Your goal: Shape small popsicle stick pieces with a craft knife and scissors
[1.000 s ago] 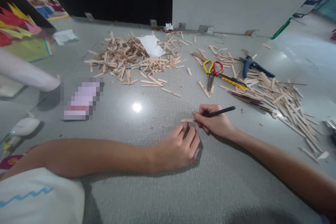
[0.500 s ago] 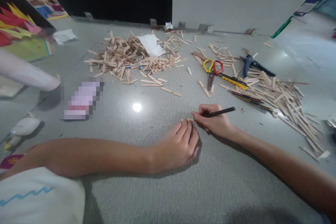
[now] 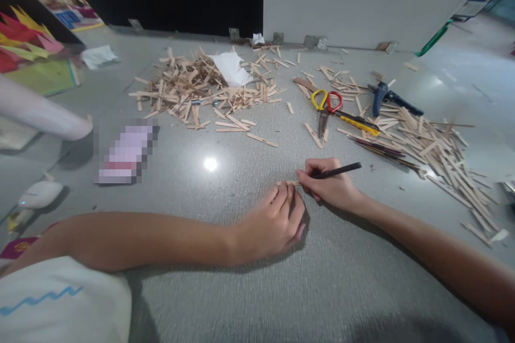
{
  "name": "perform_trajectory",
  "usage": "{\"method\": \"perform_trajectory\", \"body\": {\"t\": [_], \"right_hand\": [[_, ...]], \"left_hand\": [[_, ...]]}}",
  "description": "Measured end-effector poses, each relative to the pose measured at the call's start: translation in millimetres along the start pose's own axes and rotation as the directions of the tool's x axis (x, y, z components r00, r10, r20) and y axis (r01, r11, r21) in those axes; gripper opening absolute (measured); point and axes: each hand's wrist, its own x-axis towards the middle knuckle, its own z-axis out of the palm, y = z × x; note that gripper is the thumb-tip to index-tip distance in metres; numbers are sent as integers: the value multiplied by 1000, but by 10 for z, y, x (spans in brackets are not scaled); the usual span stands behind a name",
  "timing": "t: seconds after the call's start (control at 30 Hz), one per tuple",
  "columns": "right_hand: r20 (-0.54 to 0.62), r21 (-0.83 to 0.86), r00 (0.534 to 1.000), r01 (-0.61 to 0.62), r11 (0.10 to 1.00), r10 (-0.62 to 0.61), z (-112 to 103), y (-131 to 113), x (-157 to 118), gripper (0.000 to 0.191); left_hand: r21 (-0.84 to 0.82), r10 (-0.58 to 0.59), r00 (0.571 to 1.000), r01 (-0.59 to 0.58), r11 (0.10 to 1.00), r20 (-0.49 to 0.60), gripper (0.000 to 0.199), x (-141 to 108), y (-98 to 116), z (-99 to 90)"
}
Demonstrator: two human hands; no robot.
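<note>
Gripping dark pen (image 3: 341,170) in right hand (image 3: 326,183), right of frame centre; touching small wooden stick (image 3: 296,183) with left hand (image 3: 276,221) on tabletop (image 3: 225,300), near frame centre, cannot tell if pinching or only resting

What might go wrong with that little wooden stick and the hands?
The stick might slip: it is small, and the left hand covers much of it.
The dark pen-like tool might mark or poke a left finger, since the right hand holds it close by; its tip is hidden.
The scissors lie just beyond the right hand, blades pointing toward the person, so a careless reach could get a poke.
</note>
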Motion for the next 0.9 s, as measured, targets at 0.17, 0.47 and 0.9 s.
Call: {"method": "perform_trajectory", "body": {"t": [0.17,0.47,0.9], "right_hand": [[8,-2,1000,-9,1000,9,-12,-1,-11,50],[-1,-68,1000,1,998,-1,-18,-19,-12,52],[-10,-110,1000,2,994,-3,-35,-53,-8,51]], "left_hand": [[-11,-1,1000,1,1000,-9,48,-14,3,5],[-6,6,1000,-6,1000,-5,48,-14,7,10],[-5,10,1000,-10,1000,1,47,-10,-8,-6]]}}
